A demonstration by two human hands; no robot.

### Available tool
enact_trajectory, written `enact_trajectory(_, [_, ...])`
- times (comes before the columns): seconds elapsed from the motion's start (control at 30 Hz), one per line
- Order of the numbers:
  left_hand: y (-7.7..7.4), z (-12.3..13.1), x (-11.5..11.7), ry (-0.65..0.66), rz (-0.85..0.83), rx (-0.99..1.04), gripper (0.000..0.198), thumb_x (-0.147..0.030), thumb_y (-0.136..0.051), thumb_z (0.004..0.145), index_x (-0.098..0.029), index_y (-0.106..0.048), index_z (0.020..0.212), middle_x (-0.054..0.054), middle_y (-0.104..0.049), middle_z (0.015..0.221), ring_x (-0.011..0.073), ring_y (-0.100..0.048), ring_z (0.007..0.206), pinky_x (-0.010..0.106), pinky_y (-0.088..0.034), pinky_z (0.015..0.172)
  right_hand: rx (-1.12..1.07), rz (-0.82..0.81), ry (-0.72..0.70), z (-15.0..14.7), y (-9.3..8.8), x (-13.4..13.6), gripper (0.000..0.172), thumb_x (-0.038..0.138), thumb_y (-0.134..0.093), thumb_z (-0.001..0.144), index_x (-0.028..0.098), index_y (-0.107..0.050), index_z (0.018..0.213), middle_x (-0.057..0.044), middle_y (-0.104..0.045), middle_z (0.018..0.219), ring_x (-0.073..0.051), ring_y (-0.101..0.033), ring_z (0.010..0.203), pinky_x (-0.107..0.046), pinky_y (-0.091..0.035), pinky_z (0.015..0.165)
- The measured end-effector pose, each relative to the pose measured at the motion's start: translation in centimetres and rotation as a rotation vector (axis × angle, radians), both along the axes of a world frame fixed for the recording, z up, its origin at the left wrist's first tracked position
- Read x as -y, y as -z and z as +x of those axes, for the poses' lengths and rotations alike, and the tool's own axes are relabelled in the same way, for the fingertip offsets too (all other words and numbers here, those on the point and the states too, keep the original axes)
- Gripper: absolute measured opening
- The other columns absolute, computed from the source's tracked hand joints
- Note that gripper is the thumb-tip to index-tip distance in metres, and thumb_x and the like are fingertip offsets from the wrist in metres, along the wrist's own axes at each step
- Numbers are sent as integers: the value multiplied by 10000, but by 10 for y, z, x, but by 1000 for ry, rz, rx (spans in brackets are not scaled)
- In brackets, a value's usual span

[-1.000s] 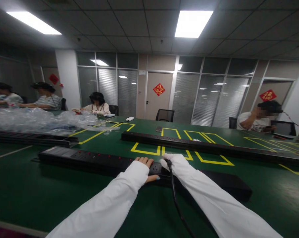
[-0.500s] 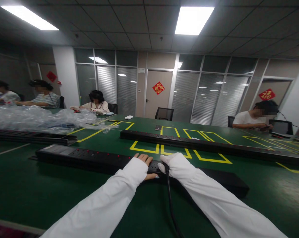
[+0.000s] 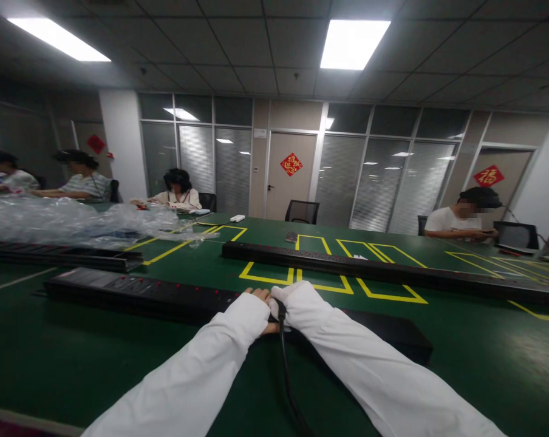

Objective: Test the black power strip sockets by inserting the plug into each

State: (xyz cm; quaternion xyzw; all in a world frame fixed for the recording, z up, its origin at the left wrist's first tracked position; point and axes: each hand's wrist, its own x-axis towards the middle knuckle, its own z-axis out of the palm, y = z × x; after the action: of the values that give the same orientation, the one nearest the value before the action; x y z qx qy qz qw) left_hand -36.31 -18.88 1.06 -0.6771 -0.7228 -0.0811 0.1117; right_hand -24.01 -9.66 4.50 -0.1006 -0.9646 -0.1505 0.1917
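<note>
A long black power strip (image 3: 165,295) with a row of sockets and small red dots lies on the green table in front of me. My left hand (image 3: 262,297) grips its middle, fingers over the far edge and thumb on the near side. My right hand (image 3: 278,298), in a white glove, is right beside it over the strip and closed around a black plug (image 3: 282,312). From the plug a black cable (image 3: 286,376) hangs down toward me. The plug's front end is hidden, so I cannot tell whether it sits in a socket.
Behind lies a second long power strip (image 3: 347,262) across yellow tape outlines (image 3: 393,297). At left are a black metal channel (image 3: 74,255) and clear plastic wrap (image 3: 74,218). A phone (image 3: 291,237) lies farther back. Several people sit around the table, one (image 3: 461,218) at right.
The near power strip has slid to the left. My right hand and the plug have moved left with it, up against my left hand, which stays in nearly the same place.
</note>
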Motion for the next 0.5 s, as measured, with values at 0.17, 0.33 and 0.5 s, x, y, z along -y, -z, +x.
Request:
enact_trajectory(0.17, [1,-7,-4,-48,-44,11,690,-683,-534,646,-180,-538,1119,102,-605,1048,304,-535,996,440,-347,904,-6,-105,17,-9,1,-1,175,377,-506,751,226,-581,797,33,-537,554,-96,-375,441,-251,-186,466])
enact_trajectory(0.33, [0,-5,0,2,-3,18,681,-666,-549,649,-170,-537,1115,110,-594,1073,301,-514,1040,422,-324,947,-40,-90,77,-7,2,1,227,408,-500,753,227,-566,873,25,-541,553,-111,-413,448,-247,-184,473])
enact_trajectory(0.5, [-6,-3,6,88,-5,31,602,-541,-558,709,-169,-481,1176,97,-590,1102,275,-516,1050,395,-328,957,-92,-111,117,-2,4,7,249,422,-491,762,225,-532,908,29,-541,575,-120,-462,480,-240,-190,477])
